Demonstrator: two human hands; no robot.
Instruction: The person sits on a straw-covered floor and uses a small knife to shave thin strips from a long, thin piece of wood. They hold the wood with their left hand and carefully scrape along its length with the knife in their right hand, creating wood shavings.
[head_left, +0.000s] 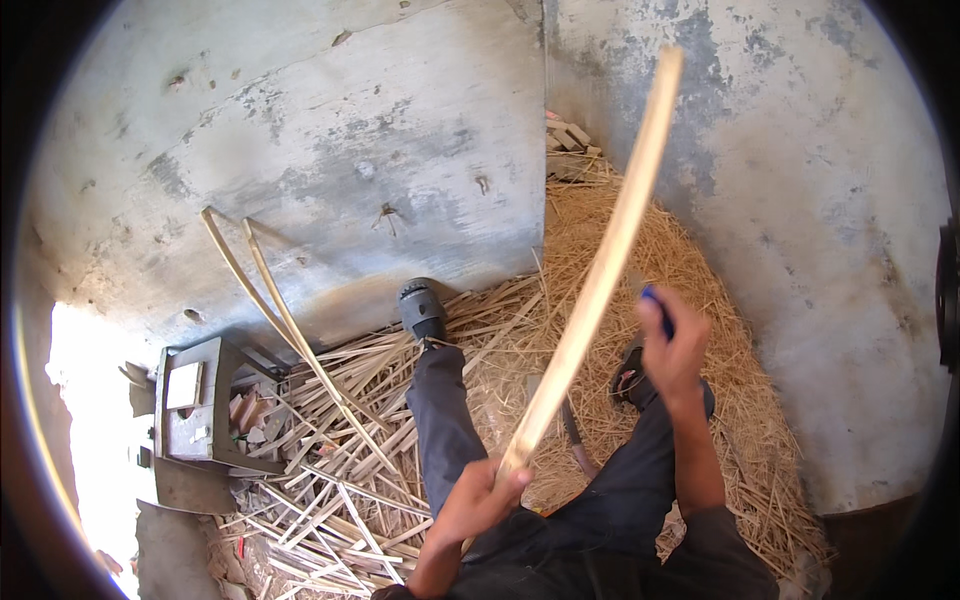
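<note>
My left hand (482,500) is closed round the lower end of a long, pale bamboo strip (600,280). The strip slants up and to the right, its far end high in front of the wall. To the right of it, apart from it, my right hand (676,345) is closed on a small dark blue object (660,308); its kind is mostly hidden by the fingers. Between my legs a dark curved piece (577,440) stands partly behind the strip.
Cut strips (350,490) litter the floor on the left, and a heap of thin shavings (720,430) lies on the right. Two long strips (300,345) lean on the grey wall (300,130). A worn wooden box (200,400) stands at the left. My sandalled foot (420,310) rests near the wall.
</note>
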